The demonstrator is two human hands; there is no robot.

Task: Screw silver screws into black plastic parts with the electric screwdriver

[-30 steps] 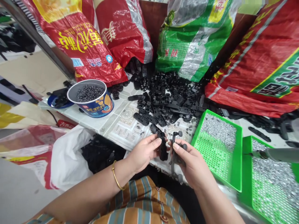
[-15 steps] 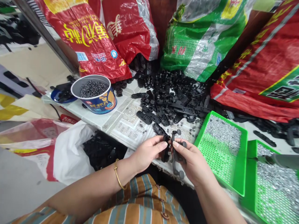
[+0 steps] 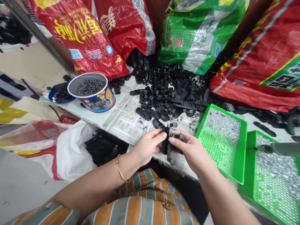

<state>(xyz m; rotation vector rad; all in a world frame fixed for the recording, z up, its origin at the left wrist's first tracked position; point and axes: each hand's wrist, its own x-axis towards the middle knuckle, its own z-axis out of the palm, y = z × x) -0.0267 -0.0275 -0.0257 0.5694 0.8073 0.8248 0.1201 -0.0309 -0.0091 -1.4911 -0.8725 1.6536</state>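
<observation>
Close to the table's front edge, my left hand point(image 3: 150, 145) pinches a black plastic part point(image 3: 165, 142) held upright between thumb and fingers. My right hand point(image 3: 187, 147) grips a dark grey bracket-like plastic part point(image 3: 172, 154) with rounded knobs at its ends. The two parts meet side by side between my hands; whether they are joined cannot be made out. Just beyond my fingertips lies a heap of loose black plastic parts point(image 3: 173, 103), with a few long ones at its near side.
A blue tub point(image 3: 100, 104) of small dark pieces stands at left. Two green perforated trays point(image 3: 245, 131) of shiny metal bits are at right, with a grey tool point(image 3: 283, 149) over one. Red sacks point(image 3: 93, 53) and a green sack point(image 3: 178, 43) stand behind. An open white sack point(image 3: 70, 153) holds black parts.
My right hand has moved left, bringing the grey bracket-like part up against the black part in my left hand. The whole view has shifted slightly.
</observation>
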